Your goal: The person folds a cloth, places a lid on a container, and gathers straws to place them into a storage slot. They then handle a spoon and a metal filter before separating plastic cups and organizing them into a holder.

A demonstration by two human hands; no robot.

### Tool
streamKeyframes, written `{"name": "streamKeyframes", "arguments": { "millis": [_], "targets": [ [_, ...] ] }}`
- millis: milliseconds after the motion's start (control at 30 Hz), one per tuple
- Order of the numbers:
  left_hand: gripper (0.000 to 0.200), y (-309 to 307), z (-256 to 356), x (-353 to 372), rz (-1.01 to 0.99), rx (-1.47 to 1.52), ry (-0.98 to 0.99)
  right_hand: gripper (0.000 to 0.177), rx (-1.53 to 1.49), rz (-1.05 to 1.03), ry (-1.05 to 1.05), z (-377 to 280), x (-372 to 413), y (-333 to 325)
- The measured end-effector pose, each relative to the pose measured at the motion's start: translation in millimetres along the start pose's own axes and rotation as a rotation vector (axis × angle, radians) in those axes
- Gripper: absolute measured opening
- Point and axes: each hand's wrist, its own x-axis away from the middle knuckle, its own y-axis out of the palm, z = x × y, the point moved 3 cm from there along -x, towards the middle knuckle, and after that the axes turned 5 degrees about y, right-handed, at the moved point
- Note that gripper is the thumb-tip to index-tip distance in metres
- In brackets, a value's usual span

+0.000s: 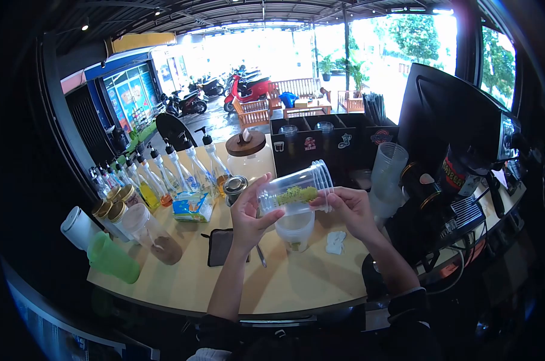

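Note:
A few nested clear plastic cups (284,191) with a green-yellow print lie sideways in the air between my hands. My left hand (251,210) grips them at the base end, thumb below and fingers behind. At the rim end, my right hand (349,210) holds them with its fingers pinched. Just under the held cups, another stack of clear cups (295,231) stands upright on the wooden counter (302,283). A crumpled white tissue (335,242) lies to the right of that stack, and a dark folded cloth (220,248) to its left.
Pump bottles (194,162) line the back left, near a tissue pack (192,207). Jars and a green cup (113,259) stand at the left. Behind are a wooden-lidded jar (246,157) and black organizer (320,150). Tall clear cups (388,177) and a dark machine (453,114) occupy the right.

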Motion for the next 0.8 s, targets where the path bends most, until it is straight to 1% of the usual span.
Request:
{"name": "streamKeyframes", "arguments": {
  "millis": [67,133,167,233,267,333,367,433,467,500,533,567,600,633,667,700,733,767,800],
  "targets": [
    [0.079,2.0,-2.0,-1.4,0.009,0.011,0.009,0.03,-0.017,0.013,-0.011,2.7,0.9,1.3],
    [0.067,2.7,-5.2,-3.0,0.05,0.069,-0.009,0.03,-0.034,0.025,-0.022,6.2,1.3,4.0],
    [0.067,0.8,-11.1,-1.3,0.051,0.069,-0.009,0.03,-0.049,0.034,-0.029,8.2,1.4,5.9],
    [0.059,-1.7,-26.2,2.7,0.074,0.166,-0.198,0.031,-0.064,0.042,-0.036,12.9,1.7,9.4],
    [0.059,-1.4,-29.9,4.5,0.074,0.165,-0.197,0.031,-0.094,0.035,-0.03,15.6,1.3,11.1],
    [0.057,9.1,-28.4,3.0,0.097,0.414,-0.25,0.031,-0.123,0.031,-0.029,18.0,0.5,14.4],
    [0.057,10.8,-27.3,1.3,0.095,0.415,-0.248,0.029,-0.144,0.032,-0.014,18.8,0.4,16.2],
    [0.057,11.3,-26.0,-3.6,0.152,0.468,-0.248,0.027,-0.163,0.029,-0.001,20.4,-1.0,16.1],
    [0.057,8.8,-25.9,-7.5,0.152,0.467,-0.244,0.027,-0.08,0.05,-0.027,20.8,-2.6,14.3],
    [0.056,3.5,-24.4,-13.3,0.143,0.357,-0.214,0.028,0.003,0.072,-0.053,19.9,-4.2,12.2],
    [0.056,-1.1,-22.2,-19.9,0.133,0.248,-0.185,0.028,0.003,0.072,-0.057,17.2,-6.3,7.2],
    [0.056,-5.1,-20.2,-27.2,0.13,0.248,-0.182,0.033,0.143,0.181,-0.096,10.8,-9.3,-3.5],
    [0.058,-6.5,-10.3,-37.0,0.089,0.108,-0.076,0.04,0.285,0.289,-0.133,2.9,-13.6,-12.0],
    [0.061,-3.7,1.8,-46.1,0.05,-0.032,0.029,0.04,0.288,0.29,-0.135,-5.7,-19.9,-14.8],
    [0.072,1.7,12.8,-53.4,0.052,-0.058,0.077,0.047,0.322,0.255,-0.179,-18.5,-26.8,-14.7],
    [0.072,4.3,14.8,-57.9,0.052,-0.058,0.078,0.055,0.354,0.221,-0.221,-31.5,-32.7,-13.1],
    [0.077,6.7,18.0,-61.2,0.039,-0.218,0.156,0.055,0.354,0.221,-0.222,-45.7,-37.6,-8.4],
    [0.083,9.9,21.8,-64.4,0.025,-0.377,0.233,0.058,0.454,0.183,-0.262,-61.8,-42.5,2.2],
    [0.092,15.4,28.2,-68.3,-0.02,-0.446,0.247,0.06,0.553,0.145,-0.301,-71.4,-47.8,11.2]
  ]
}}
